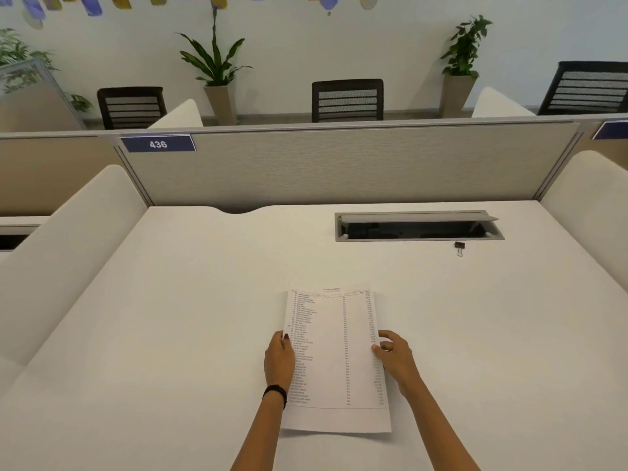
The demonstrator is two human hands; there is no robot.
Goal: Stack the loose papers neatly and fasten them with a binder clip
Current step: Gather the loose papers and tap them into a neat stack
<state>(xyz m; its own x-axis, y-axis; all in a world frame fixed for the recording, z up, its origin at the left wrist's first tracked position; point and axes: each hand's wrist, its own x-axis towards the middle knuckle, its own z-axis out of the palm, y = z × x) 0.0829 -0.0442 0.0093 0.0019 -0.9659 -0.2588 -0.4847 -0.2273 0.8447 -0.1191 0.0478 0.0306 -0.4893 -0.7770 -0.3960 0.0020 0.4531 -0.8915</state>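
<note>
A stack of white printed papers (334, 358) lies on the white desk (170, 334) just in front of me, its top sheet covered in small lines of text. A second sheet's edge peeks out along the top. My left hand (279, 360) grips the stack's left edge, thumb on top. My right hand (396, 360) holds the right edge, fingers curled around it. A small black binder clip (459, 247) with silver handles lies alone far to the right, well beyond the papers.
An open grey cable tray (419, 226) is recessed in the desk just behind the clip. A grey partition (339, 164) with a "436" label closes the back. Cream side dividers flank the desk. Chairs and potted plants stand beyond.
</note>
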